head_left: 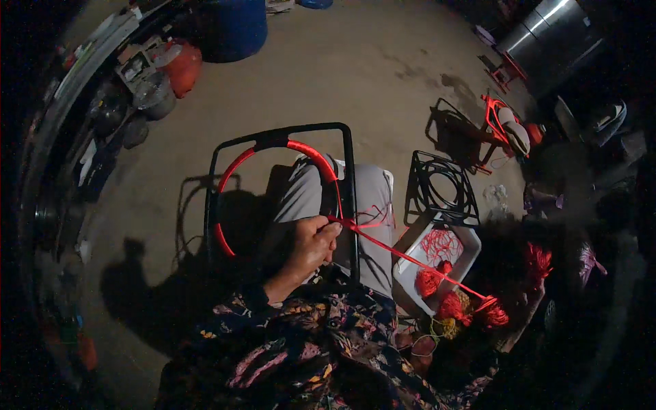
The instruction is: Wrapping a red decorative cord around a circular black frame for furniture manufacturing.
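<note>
My left hand (311, 249) is closed on red cord (410, 258) at the right side of a black metal frame (350, 178). The frame stands over my lap and has a ring (316, 156) inside it, mostly wrapped in shiny red cord; a short black stretch shows at its top. From my left hand the cord runs taut to the lower right, to a red bundle (493, 314). There my right hand (527, 301) is in deep shadow, closed on the cord; its fingers are hard to make out. Loose red strands lie over my knee.
Right of my knees a white tray (465, 263) holds red cord and bundles, with a yellowish bundle (449, 328) by its near edge. Beyond it lie black frames (443, 188) and a red-corded frame (497, 126). A blue barrel (236, 31) and an orange-red container (181, 68) stand far left.
</note>
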{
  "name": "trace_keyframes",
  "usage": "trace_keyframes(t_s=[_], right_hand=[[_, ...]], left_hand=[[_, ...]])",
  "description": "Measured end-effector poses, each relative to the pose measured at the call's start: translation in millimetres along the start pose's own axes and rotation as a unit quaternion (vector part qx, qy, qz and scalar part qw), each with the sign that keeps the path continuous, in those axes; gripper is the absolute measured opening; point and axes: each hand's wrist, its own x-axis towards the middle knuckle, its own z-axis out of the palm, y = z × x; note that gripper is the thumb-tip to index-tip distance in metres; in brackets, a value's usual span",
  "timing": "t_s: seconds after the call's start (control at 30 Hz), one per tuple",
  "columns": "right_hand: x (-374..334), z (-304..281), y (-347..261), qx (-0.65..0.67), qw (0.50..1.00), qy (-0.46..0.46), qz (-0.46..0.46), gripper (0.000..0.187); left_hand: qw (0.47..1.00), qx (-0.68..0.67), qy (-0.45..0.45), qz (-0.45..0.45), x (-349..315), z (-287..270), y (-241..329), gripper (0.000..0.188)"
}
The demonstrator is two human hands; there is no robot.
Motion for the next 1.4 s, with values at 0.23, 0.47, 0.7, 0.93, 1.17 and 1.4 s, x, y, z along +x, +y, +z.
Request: trace_keyframes(t_s=[0.23,0.47,0.7,0.93,1.17,1.4], right_hand=[[50,-53,104,-0.100,0.987,0.107,0.067,0.018],[7,177,86,-0.102,0.987,-0.079,0.099,0.029],[14,214,128,-0.202,0.925,-0.261,-0.187,0.052],[12,205,125,-0.151,0.952,-0.254,-0.080,0.058],[13,235,74,-0.200,0.926,-0.300,-0.112,0.045],[-5,250,-29,-0.191,0.928,-0.278,-0.155,0.036]], left_hand=[[1.000,-0.007,0.009,-0.022,4,4,-10,0.025],[1.000,0.001,0.002,-0.030,3,-3,-10,0.024],[1.000,0.001,0.014,-0.022,4,-1,-13,0.023],[1.000,0.005,0.014,-0.012,6,-2,-12,0.018],[0.992,-0.056,0.014,0.108,7,3,-20,0.018],[0.984,-0.155,0.011,0.084,13,2,-20,0.018]])
